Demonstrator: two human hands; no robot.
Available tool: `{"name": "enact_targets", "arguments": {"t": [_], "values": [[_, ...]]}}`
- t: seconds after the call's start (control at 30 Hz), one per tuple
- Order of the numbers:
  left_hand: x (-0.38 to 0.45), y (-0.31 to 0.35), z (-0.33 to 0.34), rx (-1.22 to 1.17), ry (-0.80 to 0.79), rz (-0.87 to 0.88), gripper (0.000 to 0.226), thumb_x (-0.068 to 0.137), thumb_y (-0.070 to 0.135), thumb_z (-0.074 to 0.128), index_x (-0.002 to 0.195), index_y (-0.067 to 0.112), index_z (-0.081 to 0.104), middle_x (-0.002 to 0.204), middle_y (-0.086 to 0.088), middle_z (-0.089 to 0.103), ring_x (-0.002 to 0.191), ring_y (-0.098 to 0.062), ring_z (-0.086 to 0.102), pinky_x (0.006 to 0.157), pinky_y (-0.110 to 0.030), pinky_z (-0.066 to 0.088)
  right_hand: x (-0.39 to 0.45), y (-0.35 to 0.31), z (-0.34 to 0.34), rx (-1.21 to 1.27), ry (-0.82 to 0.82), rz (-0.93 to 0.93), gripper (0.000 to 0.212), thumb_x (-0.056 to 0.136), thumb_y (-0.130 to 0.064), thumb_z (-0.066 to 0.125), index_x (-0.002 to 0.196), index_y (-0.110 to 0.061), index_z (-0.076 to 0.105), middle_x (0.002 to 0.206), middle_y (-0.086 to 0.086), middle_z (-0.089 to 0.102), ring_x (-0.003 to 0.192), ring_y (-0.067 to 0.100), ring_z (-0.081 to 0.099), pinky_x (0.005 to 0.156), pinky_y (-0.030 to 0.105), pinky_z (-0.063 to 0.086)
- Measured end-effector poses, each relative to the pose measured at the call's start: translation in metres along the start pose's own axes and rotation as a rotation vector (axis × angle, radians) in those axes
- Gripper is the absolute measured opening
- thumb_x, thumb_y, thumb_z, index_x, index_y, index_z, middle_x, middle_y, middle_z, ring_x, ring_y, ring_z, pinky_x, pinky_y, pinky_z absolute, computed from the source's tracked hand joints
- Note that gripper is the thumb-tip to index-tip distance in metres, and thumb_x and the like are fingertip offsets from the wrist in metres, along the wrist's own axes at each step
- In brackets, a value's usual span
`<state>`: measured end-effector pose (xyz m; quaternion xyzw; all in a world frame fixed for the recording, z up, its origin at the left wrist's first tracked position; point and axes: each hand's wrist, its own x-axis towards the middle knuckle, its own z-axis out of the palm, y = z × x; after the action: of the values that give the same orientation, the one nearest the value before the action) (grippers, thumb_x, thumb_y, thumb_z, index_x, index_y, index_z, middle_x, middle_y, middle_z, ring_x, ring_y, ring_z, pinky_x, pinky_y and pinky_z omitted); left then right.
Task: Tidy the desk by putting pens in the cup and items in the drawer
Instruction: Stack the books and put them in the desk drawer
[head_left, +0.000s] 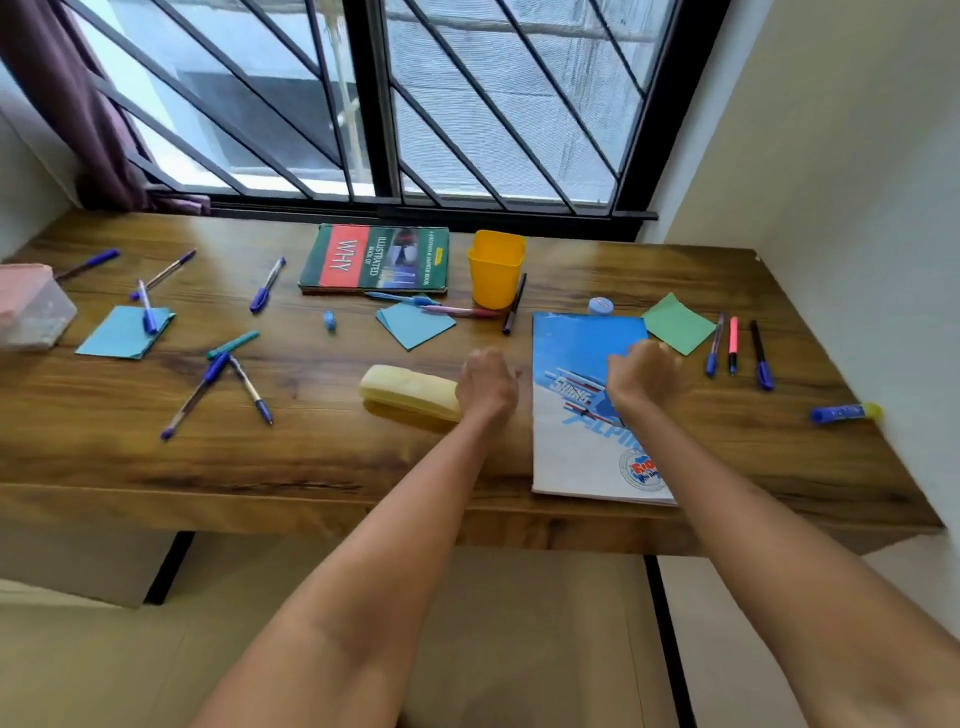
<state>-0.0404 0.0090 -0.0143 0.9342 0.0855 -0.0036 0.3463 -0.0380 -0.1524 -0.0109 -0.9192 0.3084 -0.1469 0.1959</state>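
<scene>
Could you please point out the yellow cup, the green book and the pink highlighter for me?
yellow cup (494, 278): head view, on its front wall.
green book (375, 258): head view, middle of its cover.
pink highlighter (733, 343): head view, mid-barrel.

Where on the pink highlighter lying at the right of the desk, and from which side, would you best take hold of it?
Pinch the pink highlighter across its slim barrel near the middle, coming down from above. It lies flat, pointing away from the desk's front edge, with open gaps to the pens either side, so fingers probably fit on both flanks. The right hand is nearest.
</scene>
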Motion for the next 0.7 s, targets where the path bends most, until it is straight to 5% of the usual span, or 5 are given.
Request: {"name": "enact_targets", "arguments": {"t": [0.3,0.5,0.7], "values": [[0.115,-0.061,-0.084,-0.124,0.174,-0.076,0.043,0.092,0.029,0.059,0.131,0.009,0.053,0.130,-0.018,0.052,0.122,-0.034,0.045,0.102,-0.039,0.037,-0.014,-0.180,0.043,0.462,-0.327,-0.337,0.029,0.087,-0.019,0.067,0.107,0.002,0.068,0.108,0.018,0.069,0.101,0.030,0.064,0.082,0.032,0.045],[0.206,-0.123,-0.122,-0.090,0.164,-0.122,0.050,0.091,0.031,0.060,0.134,0.007,0.049,0.133,-0.021,0.050,0.126,-0.035,0.042,0.106,-0.037,0.030,-0.002,-0.266,0.118,0.414,-0.482,-0.281,0.046,0.089,-0.026,0.064,0.124,0.004,0.056,0.120,0.016,0.061,0.113,0.027,0.055,0.090,0.033,0.042],[0.278,-0.174,-0.136,-0.023,0.107,-0.228,0.058,0.089,0.038,0.061,0.138,0.012,0.045,0.135,-0.018,0.050,0.129,-0.036,0.038,0.106,-0.040,0.030,0.019,-0.308,0.172,0.187,-0.451,-0.002,0.047,0.090,-0.032,0.054,0.129,-0.006,0.051,0.139,0.015,0.043,0.127,0.036,0.041,0.104,0.041,0.035]]}}
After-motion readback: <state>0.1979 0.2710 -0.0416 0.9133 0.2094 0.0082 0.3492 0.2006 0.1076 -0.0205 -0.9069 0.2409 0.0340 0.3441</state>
